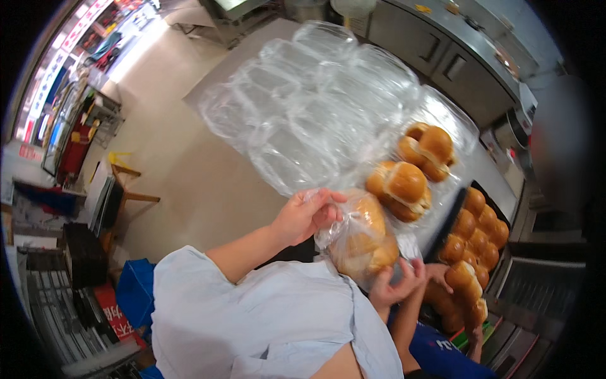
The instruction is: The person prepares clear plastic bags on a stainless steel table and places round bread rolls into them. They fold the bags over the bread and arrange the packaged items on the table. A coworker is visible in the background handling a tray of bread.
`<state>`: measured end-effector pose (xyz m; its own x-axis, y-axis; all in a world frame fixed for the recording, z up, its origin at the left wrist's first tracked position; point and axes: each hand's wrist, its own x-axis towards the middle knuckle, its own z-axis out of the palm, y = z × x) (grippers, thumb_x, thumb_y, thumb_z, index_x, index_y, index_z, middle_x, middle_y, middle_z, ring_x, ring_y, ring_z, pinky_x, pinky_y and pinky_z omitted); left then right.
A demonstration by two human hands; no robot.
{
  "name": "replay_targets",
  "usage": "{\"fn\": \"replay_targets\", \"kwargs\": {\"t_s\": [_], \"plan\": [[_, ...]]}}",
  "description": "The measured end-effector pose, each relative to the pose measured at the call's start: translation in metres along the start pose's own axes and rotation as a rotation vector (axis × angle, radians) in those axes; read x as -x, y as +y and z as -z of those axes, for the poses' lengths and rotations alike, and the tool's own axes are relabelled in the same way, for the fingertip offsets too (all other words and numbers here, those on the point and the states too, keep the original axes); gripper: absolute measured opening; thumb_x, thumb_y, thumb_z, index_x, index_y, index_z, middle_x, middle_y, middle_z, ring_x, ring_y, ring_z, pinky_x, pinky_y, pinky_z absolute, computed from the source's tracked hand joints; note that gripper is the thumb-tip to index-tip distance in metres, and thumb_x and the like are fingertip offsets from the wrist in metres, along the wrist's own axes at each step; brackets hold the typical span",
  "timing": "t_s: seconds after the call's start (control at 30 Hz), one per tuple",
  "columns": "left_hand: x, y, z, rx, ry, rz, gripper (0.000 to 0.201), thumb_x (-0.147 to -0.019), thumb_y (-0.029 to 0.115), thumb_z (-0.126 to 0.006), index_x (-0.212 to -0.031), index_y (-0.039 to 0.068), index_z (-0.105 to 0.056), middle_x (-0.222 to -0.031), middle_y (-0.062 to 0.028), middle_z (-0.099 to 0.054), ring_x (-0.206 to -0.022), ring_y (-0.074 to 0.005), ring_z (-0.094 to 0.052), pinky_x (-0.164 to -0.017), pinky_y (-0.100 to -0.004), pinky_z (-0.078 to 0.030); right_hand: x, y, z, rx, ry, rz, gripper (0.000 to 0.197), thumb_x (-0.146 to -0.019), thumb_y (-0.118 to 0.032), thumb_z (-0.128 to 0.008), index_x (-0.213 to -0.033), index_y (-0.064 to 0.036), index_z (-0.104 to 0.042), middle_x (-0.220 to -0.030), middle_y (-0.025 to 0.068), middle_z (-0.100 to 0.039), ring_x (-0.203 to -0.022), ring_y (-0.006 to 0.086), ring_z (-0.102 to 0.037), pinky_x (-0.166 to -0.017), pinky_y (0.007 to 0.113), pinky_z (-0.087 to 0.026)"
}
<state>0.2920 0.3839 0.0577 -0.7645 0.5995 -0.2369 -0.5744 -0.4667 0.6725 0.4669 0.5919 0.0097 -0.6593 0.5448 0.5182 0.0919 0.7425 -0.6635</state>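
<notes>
A clear plastic bag [336, 243] with golden bread rolls [368, 218] inside is between my hands, close to my body. My left hand [309, 216] is closed, its fingers pinching the film at the bag's left edge. On the other side, my right hand [394, 285] has its fingers curled and closed on the bag's lower right edge. Just beyond the bag sits a cluster of bread rolls [404, 186] with pale filling along the seams. A second cluster of rolls [430, 148] lies farther back on the table's plastic-covered surface.
Several clear plastic bags [309, 120] are spread over the table [218, 79]. At right, a dark tray [447, 221] holds many rolls [480, 227]. A co-worker's hand [440, 275] touches rolls there. Steel cabinets [435, 57] stand behind; a wooden stool [129, 192] is at left.
</notes>
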Motion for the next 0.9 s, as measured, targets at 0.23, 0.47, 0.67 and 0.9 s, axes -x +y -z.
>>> {"fn": "replay_targets", "kwargs": {"t_s": [0.23, 0.47, 0.67, 0.9], "plan": [[0.023, 0.155, 0.076, -0.111, 0.024, -0.54, 0.039, -0.104, 0.026, -0.047, -0.116, -0.009, -0.061, -0.078, -0.0063, -0.064, -0.082, -0.0165, -0.064, -0.079, -0.0314, -0.052, -0.018, 0.008, -0.035, 0.04, 0.005, -0.041, 0.022, -0.083, 0.001, -0.058, -0.104, 0.0006, -0.059, -0.128, 0.0195, -0.049, -0.119, 0.0335, -0.049, -0.103, 0.042, -0.038], [0.005, 0.342, 0.197, -0.513, 0.312, -0.676, 0.036, -0.102, 0.025, -0.051, -0.114, -0.007, -0.063, -0.076, -0.0027, -0.063, -0.07, -0.01, -0.061, -0.065, -0.0237, -0.05, -0.045, -0.063, -0.164, 0.089, -0.258, 0.092, 0.025, -0.08, -0.001, -0.066, -0.104, -0.0031, -0.063, -0.123, 0.0169, -0.052, -0.114, 0.0333, -0.052, -0.097, 0.041, -0.043], [-0.022, 0.459, 0.339, -0.513, 0.583, -0.745, 0.034, -0.101, 0.025, -0.054, -0.111, -0.005, -0.066, -0.073, -0.0005, -0.061, -0.064, -0.0072, -0.053, -0.058, -0.0199, -0.043, -0.008, -0.108, -0.212, 0.231, -0.44, 0.075, 0.032, -0.076, -0.003, -0.071, -0.107, -0.0056, -0.063, -0.124, 0.0179, -0.053, -0.113, 0.036, -0.053, -0.093, 0.042, -0.045], [-0.081, 0.51, 0.479, -0.382, 0.638, -0.726, 0.033, -0.1, 0.023, -0.054, -0.11, -0.006, -0.066, -0.071, -0.0018, -0.058, -0.061, -0.008, -0.05, -0.055, -0.0209, -0.041, 0.013, -0.124, -0.216, 0.394, -0.545, -0.085, 0.027, -0.077, -0.002, -0.071, -0.102, -0.0035, -0.063, -0.123, 0.0189, -0.054, -0.114, 0.0381, -0.053, -0.096, 0.043, -0.045]]}}
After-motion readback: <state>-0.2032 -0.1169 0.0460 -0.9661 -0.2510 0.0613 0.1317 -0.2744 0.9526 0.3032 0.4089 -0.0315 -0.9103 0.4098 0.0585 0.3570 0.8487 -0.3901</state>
